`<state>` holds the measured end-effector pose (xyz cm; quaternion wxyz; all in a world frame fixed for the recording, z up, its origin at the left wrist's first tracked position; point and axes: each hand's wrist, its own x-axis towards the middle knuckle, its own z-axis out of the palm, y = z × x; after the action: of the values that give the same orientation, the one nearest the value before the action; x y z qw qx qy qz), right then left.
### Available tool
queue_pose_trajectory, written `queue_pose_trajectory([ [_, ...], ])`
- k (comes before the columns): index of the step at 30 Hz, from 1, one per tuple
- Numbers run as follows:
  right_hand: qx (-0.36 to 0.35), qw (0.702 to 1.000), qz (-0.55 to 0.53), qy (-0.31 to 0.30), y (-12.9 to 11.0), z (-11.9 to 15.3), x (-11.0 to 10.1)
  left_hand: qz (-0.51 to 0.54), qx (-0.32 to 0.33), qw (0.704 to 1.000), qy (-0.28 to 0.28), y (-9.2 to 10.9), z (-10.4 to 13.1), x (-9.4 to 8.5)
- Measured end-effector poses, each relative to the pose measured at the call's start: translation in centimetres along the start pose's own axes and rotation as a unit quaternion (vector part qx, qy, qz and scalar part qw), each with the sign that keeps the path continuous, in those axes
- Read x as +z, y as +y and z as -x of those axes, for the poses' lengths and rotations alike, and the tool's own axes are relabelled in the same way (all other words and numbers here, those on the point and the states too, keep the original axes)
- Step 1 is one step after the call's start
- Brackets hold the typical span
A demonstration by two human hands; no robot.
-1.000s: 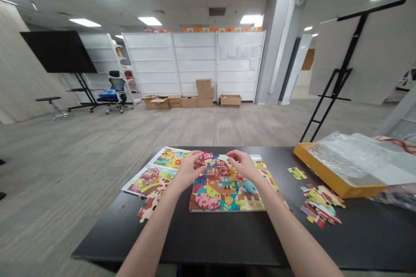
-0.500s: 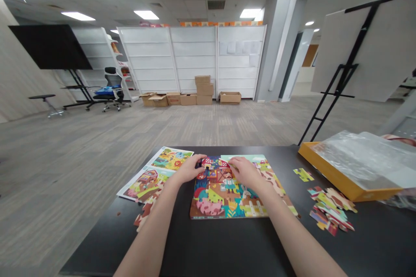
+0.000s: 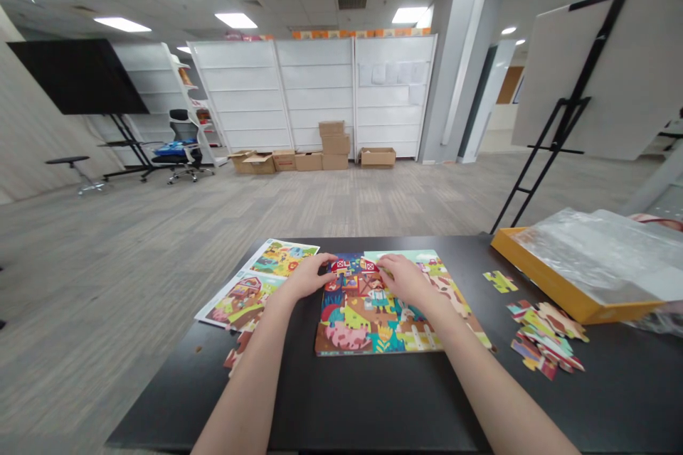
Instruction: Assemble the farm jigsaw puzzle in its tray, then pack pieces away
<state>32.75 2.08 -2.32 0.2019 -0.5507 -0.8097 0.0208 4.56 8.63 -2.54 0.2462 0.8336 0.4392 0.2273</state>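
Note:
A colourful farm jigsaw puzzle point(image 3: 368, 320) lies on the black table in front of me, mostly joined. My left hand point(image 3: 308, 277) is at its upper left edge, thumb and fingers closed about a puzzle piece point(image 3: 338, 266) with part of a red barn. From the right, my right hand point(image 3: 404, 279) reaches over the picture, its fingertips bent onto a barn-roof puzzle piece point(image 3: 370, 266) near the top. That hand and forearm hide part of the picture's right half.
Left of the puzzle lies a printed picture sheet point(image 3: 242, 298), with brown and white pieces point(image 3: 238, 353) partly under my forearm. To the right are a green piece point(image 3: 500, 281), a pile of loose pieces point(image 3: 547, 338) and a yellow box point(image 3: 565, 286) holding clear plastic.
The dark gap by the barn piece near my left hand has closed. Both hands stay at the puzzle's top with only slight finger movement. The view has shifted slightly.

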Motion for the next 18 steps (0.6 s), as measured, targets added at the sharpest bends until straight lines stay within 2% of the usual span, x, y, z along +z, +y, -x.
queue_pose_trajectory([
  [11,-0.001,1.000,-0.011,-0.005,0.53,0.01,0.49,0.002,-0.004,1.000,0.005,-0.80,0.31,-0.80],
  [18,0.001,1.000,-0.019,-0.008,0.66,-0.04,0.61,-0.008,-0.002,1.000,0.006,0.15,0.59,-1.01],
])
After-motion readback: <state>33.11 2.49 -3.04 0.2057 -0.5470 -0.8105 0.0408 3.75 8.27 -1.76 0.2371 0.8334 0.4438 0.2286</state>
